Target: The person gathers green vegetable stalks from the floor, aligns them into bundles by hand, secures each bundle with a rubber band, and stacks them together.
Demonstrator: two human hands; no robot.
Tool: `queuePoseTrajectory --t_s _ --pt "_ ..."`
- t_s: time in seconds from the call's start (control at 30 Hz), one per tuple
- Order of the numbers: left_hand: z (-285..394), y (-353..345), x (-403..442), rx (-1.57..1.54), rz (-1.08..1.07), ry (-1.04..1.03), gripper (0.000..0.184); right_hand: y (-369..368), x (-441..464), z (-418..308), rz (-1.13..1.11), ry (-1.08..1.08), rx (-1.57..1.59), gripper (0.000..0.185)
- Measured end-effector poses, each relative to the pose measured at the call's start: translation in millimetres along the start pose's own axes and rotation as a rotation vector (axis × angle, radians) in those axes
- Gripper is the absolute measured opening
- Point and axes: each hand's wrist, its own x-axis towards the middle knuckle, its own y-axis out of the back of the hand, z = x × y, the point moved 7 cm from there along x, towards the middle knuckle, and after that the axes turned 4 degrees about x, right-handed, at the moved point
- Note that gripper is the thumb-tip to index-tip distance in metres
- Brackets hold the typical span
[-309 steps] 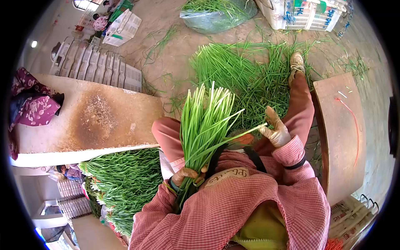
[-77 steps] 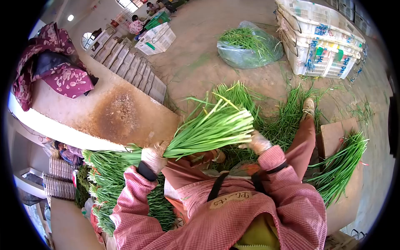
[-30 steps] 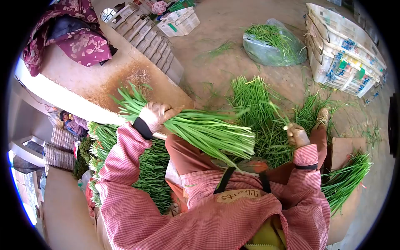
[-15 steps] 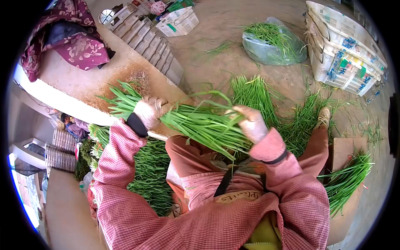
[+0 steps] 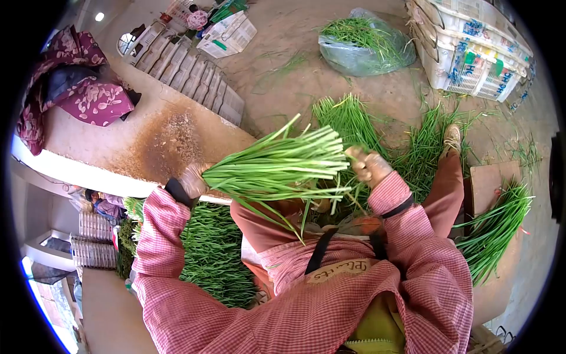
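My left hand (image 5: pixel 192 180) is closed around the leafy end of a bunch of garlic chives (image 5: pixel 277 165). The stalks fan out to the right across my lap, pale cut ends toward my other hand. Just beyond those ends, my right hand (image 5: pixel 372 167) has its fingers curled in. Something small and blurred shows at its fingertips, too unclear to name. Below my left forearm lies a dense mass of chives (image 5: pixel 215 259). Ahead on the floor sits a pile of chives (image 5: pixel 348 121), and looser stalks (image 5: pixel 421 147) spread beside my shoe.
A clear plastic bag (image 5: pixel 365 59) of greens and stacked white crates (image 5: pixel 471 59) stand ahead. Along the left runs a ledge (image 5: pixel 141 141) with a patterned purple cloth (image 5: pixel 97 103). More chives (image 5: pixel 501 230) lie on cardboard at right. Another person (image 5: pixel 106 205) is far left.
My right hand has come off the chives and moved slightly right. The bunch now hangs from my left hand, which has shifted left and down, its pale ends fanned out.
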Motion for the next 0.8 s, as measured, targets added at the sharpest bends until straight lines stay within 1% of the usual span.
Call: queuePoseTrajectory --t_s 0.03,0.07,0.1,0.13,0.17,0.2,0.27,0.3,0.33,0.4,0.43,0.47,0.5,0.53,0.57,0.6,0.63,0.67,0.73,0.8 --pt "-23 -4 -5 -0.619 -0.121 0.234 0.028 34 5 -12 0.248 0.025 0.111 0.017" --pt "-22 -2 -9 -0.616 -0.115 0.233 0.028 57 -1 -29 0.374 0.092 0.272 0.019" --pt "-20 0 -14 -0.372 -0.100 0.232 0.030 97 7 -40 0.380 0.192 0.254 0.020" --pt "-18 2 -17 -0.129 -0.087 0.229 0.032 93 -10 -62 0.378 0.265 0.076 0.020" --pt "-17 3 -16 0.113 -0.077 0.223 0.034 76 -20 -82 0.312 0.346 -0.128 0.019" --pt "-18 -1 -13 0.110 -0.086 0.222 0.034 57 -29 -98 0.249 0.420 -0.331 0.019" --pt "-7 -16 -1 0.076 -0.150 0.019 0.036 -18 -36 -118 0.026 0.641 -0.593 0.024" --pt "-17 -28 4 -0.343 -0.177 0.233 0.036 -55 -35 -115 -0.001 0.683 -0.873 0.030" --pt "-3 -36 8 -0.338 -0.191 0.232 0.036 -90 -32 -106 -0.031 0.715 -1.155 0.038" --pt "31 -42 9 0.079 -0.184 0.191 0.036 -130 -16 -71 -0.047 0.565 -1.471 0.049" --pt "20 -44 14 0.026 -0.218 0.070 0.036 -124 1 -60 -0.125 0.477 -1.336 0.044" --pt "3 -41 14 0.035 -0.222 0.068 0.036 -118 17 -52 -0.202 0.392 -1.198 0.040" --pt "-17 -41 11 -0.250 -0.258 0.178 0.036 -101 12 -58 -0.085 0.149 -0.391 0.031" --pt "-29 -40 4 -0.194 -0.270 0.204 0.038 -76 4 -79 -0.171 0.145 -0.145 0.018" --pt "-40 -39 -4 -0.138 -0.283 0.229 0.040 -43 -2 -97 -0.047 0.219 0.156 0.019" --pt "-54 -38 -11 -0.042 -0.345 0.335 0.042 -10 -9 -107 -0.003 0.271 0.285 0.022" --pt "-50 -44 -15 -0.150 -0.361 0.298 0.039 25 -12 -103 0.091 0.281 0.057 0.023" --pt "-44 -53 -16 -0.259 -0.376 0.252 0.037 30 -22 -91 0.192 0.165 -0.286 0.032" --pt "-53 -67 -13 -0.286 -0.355 0.284 0.035 26 -15 -41 0.157 -0.031 -0.298 0.049" --pt "-58 -73 -3 -0.314 -0.336 0.312 0.034 3 -6 5 0.033 -0.175 -0.778 0.057"
